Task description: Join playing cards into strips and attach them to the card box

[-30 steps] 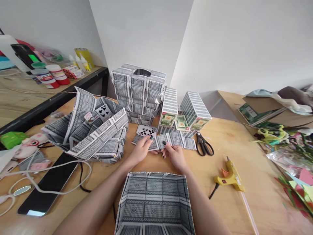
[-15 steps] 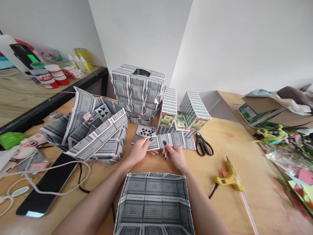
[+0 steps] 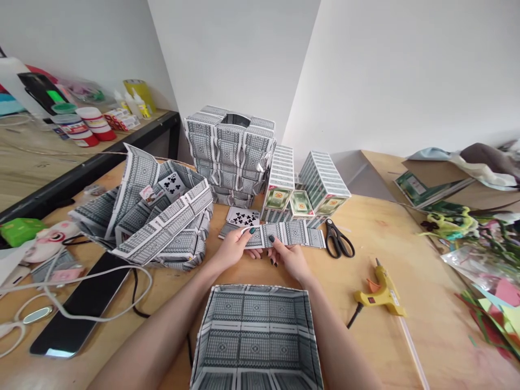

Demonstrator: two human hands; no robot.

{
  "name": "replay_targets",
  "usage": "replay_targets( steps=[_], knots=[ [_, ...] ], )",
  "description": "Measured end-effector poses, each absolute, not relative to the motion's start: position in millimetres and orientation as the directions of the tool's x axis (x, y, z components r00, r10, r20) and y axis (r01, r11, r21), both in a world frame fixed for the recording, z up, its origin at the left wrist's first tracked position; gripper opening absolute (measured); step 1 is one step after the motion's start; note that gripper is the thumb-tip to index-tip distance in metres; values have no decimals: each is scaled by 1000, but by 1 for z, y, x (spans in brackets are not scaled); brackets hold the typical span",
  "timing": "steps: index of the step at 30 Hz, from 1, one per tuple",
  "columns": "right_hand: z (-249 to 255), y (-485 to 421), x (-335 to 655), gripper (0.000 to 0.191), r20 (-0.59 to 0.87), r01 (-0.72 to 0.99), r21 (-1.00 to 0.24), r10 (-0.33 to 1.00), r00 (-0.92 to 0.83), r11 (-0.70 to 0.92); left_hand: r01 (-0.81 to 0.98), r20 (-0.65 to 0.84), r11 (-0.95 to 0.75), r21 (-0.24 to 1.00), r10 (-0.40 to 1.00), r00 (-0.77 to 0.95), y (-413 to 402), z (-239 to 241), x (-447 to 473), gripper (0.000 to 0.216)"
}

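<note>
Both hands pinch a long strip of joined playing cards (image 3: 296, 233), patterned backs facing up. My left hand (image 3: 232, 248) grips its left part, thumb on top. Farther along, my right hand (image 3: 289, 257) has its thumb on the strip and fingers curled below. Just behind the left hand lie loose playing cards (image 3: 244, 216), the upper one a face-up club card. Between my forearms sits an open box made of cards (image 3: 255, 327). Black-handled scissors (image 3: 339, 241) lie beside the strip's right end.
A yellow glue gun (image 3: 382, 291) lies at right. Stacked card packs (image 3: 325, 181) and a tall card-covered box (image 3: 229, 154) stand behind. At left are a basket of card pieces (image 3: 162, 227), a black phone (image 3: 81, 309) and white cable. Craft scraps (image 3: 495, 292) cover the right edge.
My right thumb and fingers have shifted slightly left along the strip. Both hands keep their hold, and the other things stay in place.
</note>
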State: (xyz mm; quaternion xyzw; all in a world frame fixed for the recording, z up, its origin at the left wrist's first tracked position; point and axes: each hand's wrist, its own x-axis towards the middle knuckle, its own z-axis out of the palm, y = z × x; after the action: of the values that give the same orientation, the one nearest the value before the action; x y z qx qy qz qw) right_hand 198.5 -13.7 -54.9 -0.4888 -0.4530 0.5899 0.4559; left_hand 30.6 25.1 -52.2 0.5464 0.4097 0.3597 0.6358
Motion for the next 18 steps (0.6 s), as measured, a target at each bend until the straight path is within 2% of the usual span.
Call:
replay_targets(
  steps=[4,8,12,18],
  knots=[
    [-56,-13,208,23,-179,-301,-933,979,-94,-199,12,-117,122,992,907,404,27,-48,24,32],
    [-51,-12,224,32,-165,-466,-868,985,-57,-172,100,-118,85,991,913,392,28,-51,20,31],
    [-50,-13,227,42,-209,-443,-871,976,-57,-213,179,-112,43,983,912,395,25,-55,23,30],
    [-55,-14,215,40,-246,-415,-878,969,-35,-238,263,-79,-33,964,912,404,21,-53,27,30]
  ],
)
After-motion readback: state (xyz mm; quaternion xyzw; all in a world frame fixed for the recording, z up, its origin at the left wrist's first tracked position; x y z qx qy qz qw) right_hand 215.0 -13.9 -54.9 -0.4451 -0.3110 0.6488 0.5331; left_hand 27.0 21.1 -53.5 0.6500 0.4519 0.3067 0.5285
